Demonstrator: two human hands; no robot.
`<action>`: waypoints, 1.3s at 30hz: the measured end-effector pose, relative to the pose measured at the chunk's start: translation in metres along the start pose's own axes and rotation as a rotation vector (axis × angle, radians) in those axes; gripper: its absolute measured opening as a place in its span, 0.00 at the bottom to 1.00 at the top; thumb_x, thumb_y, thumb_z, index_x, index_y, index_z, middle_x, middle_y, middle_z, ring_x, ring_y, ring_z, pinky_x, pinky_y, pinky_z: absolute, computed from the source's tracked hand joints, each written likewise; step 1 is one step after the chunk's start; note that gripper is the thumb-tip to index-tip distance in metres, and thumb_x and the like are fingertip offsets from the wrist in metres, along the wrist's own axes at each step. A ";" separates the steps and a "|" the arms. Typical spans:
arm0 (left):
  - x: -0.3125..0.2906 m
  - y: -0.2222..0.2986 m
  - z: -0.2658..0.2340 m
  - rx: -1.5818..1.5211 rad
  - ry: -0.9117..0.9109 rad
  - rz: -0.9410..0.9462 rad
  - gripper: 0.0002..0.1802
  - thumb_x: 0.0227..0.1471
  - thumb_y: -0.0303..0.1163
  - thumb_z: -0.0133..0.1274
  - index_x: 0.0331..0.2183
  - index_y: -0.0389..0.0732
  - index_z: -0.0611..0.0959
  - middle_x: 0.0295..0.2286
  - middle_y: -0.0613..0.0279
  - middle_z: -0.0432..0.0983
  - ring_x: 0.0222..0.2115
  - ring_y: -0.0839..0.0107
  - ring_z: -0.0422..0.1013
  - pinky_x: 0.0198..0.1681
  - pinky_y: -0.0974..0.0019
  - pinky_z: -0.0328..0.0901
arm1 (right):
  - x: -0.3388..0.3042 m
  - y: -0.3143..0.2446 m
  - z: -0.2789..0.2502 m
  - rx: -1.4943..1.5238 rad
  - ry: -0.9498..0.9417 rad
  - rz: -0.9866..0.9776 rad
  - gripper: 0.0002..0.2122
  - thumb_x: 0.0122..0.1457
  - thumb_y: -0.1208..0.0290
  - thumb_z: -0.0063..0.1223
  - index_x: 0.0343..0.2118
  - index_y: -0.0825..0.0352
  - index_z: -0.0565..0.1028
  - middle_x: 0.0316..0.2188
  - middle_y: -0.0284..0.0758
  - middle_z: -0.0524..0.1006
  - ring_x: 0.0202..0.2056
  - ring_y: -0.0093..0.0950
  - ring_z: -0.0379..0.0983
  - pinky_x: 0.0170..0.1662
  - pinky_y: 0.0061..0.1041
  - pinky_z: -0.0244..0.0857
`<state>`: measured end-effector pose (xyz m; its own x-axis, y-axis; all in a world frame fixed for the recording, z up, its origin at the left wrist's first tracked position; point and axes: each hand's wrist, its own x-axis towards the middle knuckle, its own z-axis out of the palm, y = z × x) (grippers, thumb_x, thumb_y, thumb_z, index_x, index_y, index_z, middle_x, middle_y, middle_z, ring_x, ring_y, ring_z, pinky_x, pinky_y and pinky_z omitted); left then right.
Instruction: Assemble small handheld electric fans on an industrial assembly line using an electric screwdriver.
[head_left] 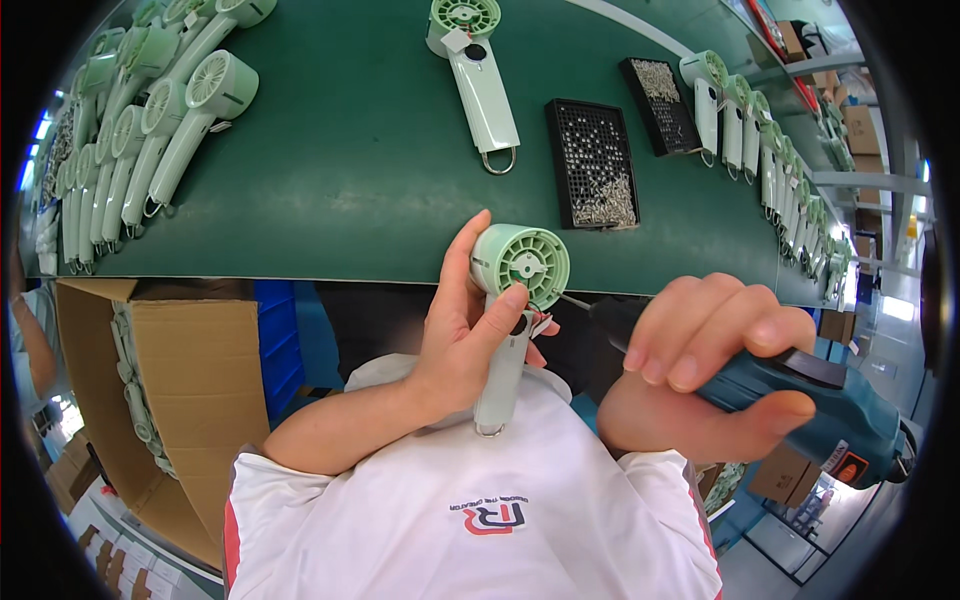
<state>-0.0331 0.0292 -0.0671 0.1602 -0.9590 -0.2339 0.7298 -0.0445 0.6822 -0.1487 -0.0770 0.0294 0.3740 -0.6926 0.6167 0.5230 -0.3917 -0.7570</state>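
Observation:
My left hand (462, 335) is closed round a pale green handheld fan (500, 385), its round head tilted up and the slotted inside showing. Thin wires and a small white tag hang by the neck, and a metal loop ends the handle. My right hand (720, 350) grips a teal and black electric screwdriver (790, 395). The driver's thin bit points left and reaches the rim of the fan head; whether its tip sits on a screw is hidden. Both hands are just off the table's near edge, in front of my white shirt.
On the green table (370, 150) lies another fan (485, 100). Two black trays of small screws, a nearer tray (562, 170) and a farther tray (680, 140), lie to its right. Fans (180, 145) crowd the left; more fans (735, 120) line the right. A cardboard box (200, 380) stands below left.

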 end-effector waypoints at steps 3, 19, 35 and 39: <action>0.000 0.000 -0.001 -0.009 -0.007 -0.003 0.39 0.68 0.30 0.42 0.71 0.50 0.43 0.53 0.46 0.69 0.40 0.55 0.79 0.31 0.58 0.79 | 0.008 -0.009 -0.005 0.030 -0.074 0.002 0.25 0.69 0.45 0.46 0.48 0.67 0.74 0.21 0.33 0.70 0.16 0.24 0.64 0.16 0.25 0.62; 0.012 0.035 -0.023 -0.335 -0.080 0.064 0.38 0.65 0.48 0.44 0.67 0.37 0.58 0.64 0.36 0.57 0.61 0.30 0.60 0.54 0.39 0.73 | 0.025 0.023 -0.028 0.322 0.017 0.005 0.24 0.73 0.50 0.37 0.48 0.67 0.76 0.24 0.31 0.71 0.22 0.25 0.64 0.22 0.25 0.62; 0.053 0.035 0.007 -0.264 -0.141 0.054 0.35 0.64 0.41 0.47 0.62 0.26 0.61 0.60 0.28 0.62 0.62 0.41 0.62 0.67 0.47 0.59 | 0.032 0.039 -0.046 0.216 0.168 -0.057 0.23 0.73 0.51 0.36 0.46 0.65 0.79 0.21 0.31 0.71 0.19 0.24 0.63 0.18 0.26 0.60; 0.074 0.032 0.022 -0.396 -0.117 0.014 0.25 0.65 0.34 0.49 0.58 0.31 0.66 0.53 0.41 0.71 0.56 0.51 0.71 0.60 0.49 0.68 | 0.044 0.027 -0.064 0.143 0.202 -0.111 0.23 0.72 0.51 0.37 0.46 0.65 0.79 0.22 0.31 0.71 0.19 0.24 0.63 0.20 0.25 0.60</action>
<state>-0.0129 -0.0495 -0.0470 0.1118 -0.9851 -0.1307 0.9311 0.0578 0.3601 -0.1679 -0.1567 0.0221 0.1554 -0.7623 0.6282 0.6609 -0.3924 -0.6397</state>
